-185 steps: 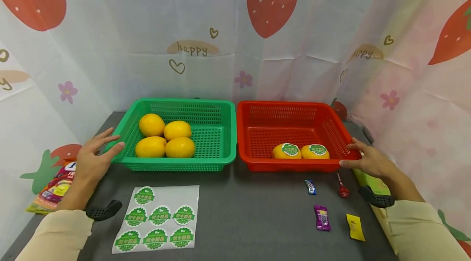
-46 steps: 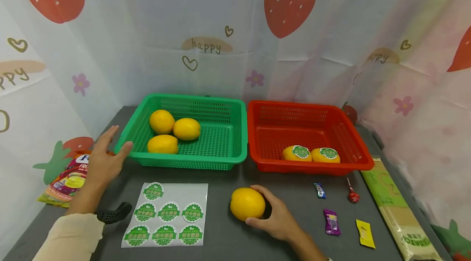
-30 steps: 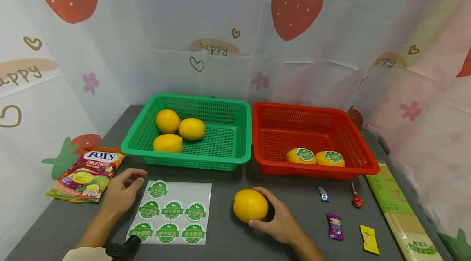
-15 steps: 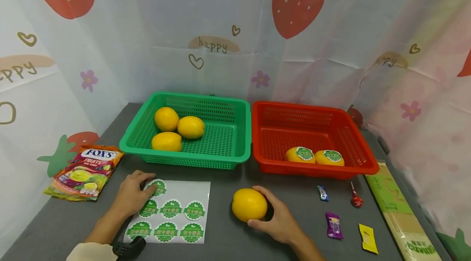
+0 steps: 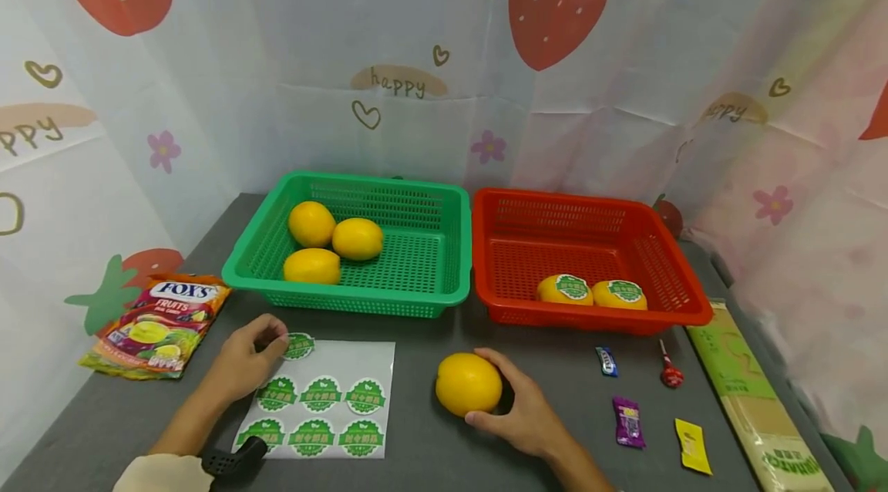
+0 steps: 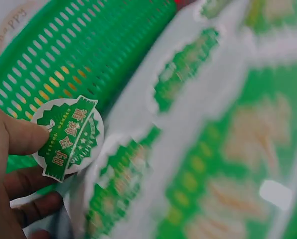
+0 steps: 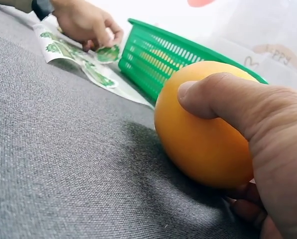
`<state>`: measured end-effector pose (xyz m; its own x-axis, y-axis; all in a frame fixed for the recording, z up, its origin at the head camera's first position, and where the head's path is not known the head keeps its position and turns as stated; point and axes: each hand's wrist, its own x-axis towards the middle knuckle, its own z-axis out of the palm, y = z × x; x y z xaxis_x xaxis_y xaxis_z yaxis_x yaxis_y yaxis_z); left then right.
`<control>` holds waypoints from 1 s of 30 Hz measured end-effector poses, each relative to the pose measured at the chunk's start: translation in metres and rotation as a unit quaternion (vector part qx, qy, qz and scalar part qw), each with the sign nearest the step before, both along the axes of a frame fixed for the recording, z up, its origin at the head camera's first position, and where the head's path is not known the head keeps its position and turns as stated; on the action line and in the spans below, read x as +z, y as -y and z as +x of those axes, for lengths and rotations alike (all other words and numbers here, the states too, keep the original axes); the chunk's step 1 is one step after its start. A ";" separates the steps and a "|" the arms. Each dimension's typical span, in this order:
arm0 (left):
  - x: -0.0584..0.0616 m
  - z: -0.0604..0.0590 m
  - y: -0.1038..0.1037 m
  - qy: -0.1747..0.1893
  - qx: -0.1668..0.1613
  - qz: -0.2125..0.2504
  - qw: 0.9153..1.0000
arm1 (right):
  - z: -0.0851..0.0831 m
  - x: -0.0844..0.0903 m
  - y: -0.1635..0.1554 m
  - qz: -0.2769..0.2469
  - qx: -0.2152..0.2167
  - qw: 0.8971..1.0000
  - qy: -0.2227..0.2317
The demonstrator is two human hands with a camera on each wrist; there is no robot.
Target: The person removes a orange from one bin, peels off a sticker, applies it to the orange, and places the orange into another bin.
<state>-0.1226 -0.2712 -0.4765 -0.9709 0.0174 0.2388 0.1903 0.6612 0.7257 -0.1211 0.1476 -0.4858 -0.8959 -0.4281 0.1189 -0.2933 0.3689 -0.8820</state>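
My left hand (image 5: 246, 361) pinches a round green-and-white sticker (image 6: 71, 134) between thumb and fingers. In the left wrist view the sticker is lifted and tilted, its printed side showing. Under it lies the white sticker sheet (image 5: 347, 359), with several more green stickers in two rows. To the right of the sheet, my right hand (image 5: 516, 411) grips a yellow lemon (image 5: 468, 384) resting on the grey table; the thumb lies on its near side in the right wrist view. No sticker shows on the visible part of this lemon.
Behind the sheet, a green basket (image 5: 454, 299) contains 3 plain lemons. Beside it, a red basket (image 5: 492, 307) holds 2 lemons with stickers. Wrapped candies, a lollipop (image 5: 671, 375) and a long packet (image 5: 749, 392) lie at right, a candy bag (image 5: 156, 326) at left.
One lemon has gone from the green basket to the table under my right hand. My left hand has come down from the green basket's side and lifted the top-left sticker from the sheet.
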 end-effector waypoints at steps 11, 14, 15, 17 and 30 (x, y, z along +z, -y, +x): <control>0.056 0.011 -0.036 -0.041 -0.109 0.093 0.989 | 0.000 -0.002 -0.002 0.007 0.007 1.000 -0.010; 0.074 0.013 -0.054 -0.058 -0.160 0.106 0.980 | 0.000 -0.002 -0.002 0.004 0.008 1.000 -0.013; 0.079 0.013 -0.059 -0.058 -0.173 0.107 0.977 | 0.000 -0.002 -0.002 0.004 0.007 1.000 -0.013; 0.086 0.014 -0.071 -0.054 -0.196 0.112 0.973 | 0.000 -0.002 -0.001 0.001 0.008 1.000 -0.009; 0.090 -0.003 -0.150 -0.008 -0.261 0.143 0.955 | 0.000 0.000 -0.002 0.002 0.016 1.000 -0.015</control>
<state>-0.1259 -0.1209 -0.3864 -0.8437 0.4308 0.3201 0.4520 0.2487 0.8567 -0.1215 0.1500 -0.4855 -0.8777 -0.4567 0.1449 -0.3321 0.3619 -0.8711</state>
